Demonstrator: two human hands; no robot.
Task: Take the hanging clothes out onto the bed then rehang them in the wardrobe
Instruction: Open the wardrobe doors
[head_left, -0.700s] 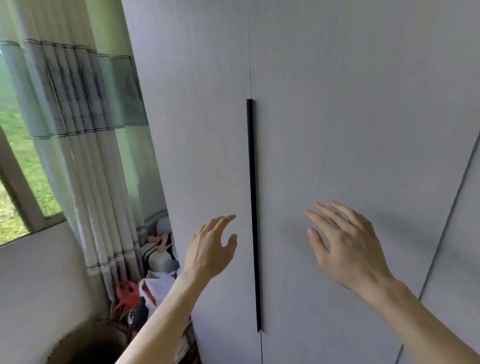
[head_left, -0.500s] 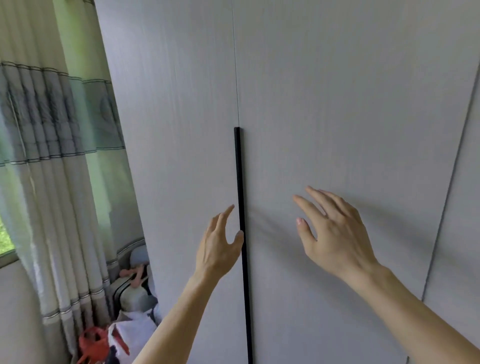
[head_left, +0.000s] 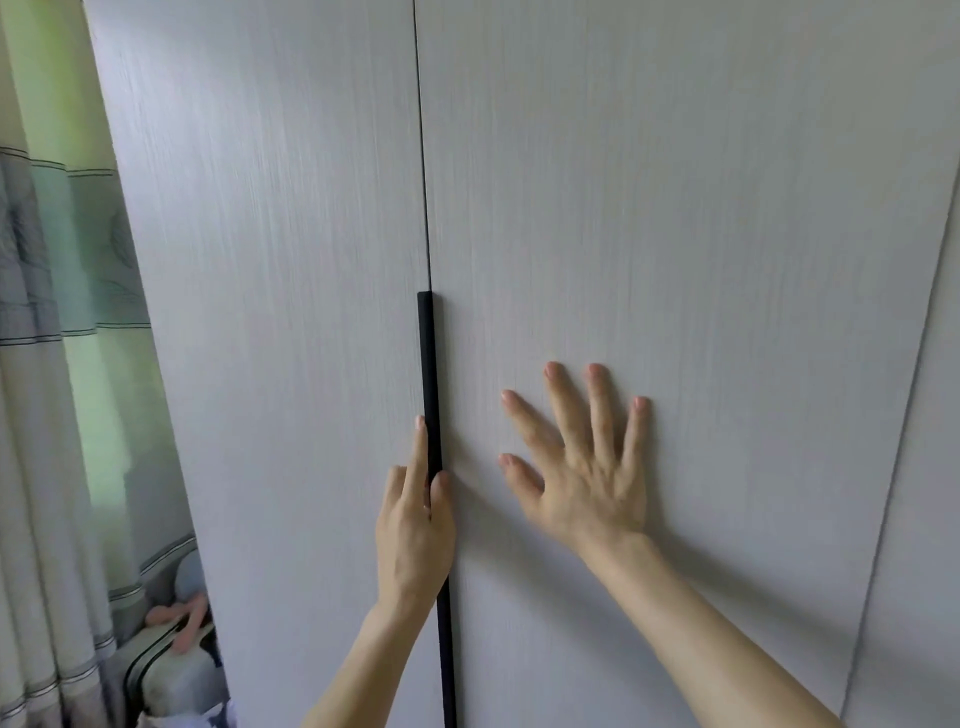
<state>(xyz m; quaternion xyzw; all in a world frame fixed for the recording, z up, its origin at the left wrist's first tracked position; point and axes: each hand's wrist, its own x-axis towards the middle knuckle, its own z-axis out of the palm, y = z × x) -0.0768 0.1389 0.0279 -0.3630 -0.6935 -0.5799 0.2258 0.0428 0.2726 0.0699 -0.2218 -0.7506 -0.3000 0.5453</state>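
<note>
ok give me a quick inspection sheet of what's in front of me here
surface: nothing seen; no bed in view
job's things: wardrobe doors closed, black handle on the seam between them; no clothes visible
clutter: soft bags and bundles low beside the wardrobe, details unclear
hands: left hand pinches the handle, index finger lying along it; right hand spread open against the right door
cables: nothing seen
surroundings: striped curtain at left, daylight behind it
</note>
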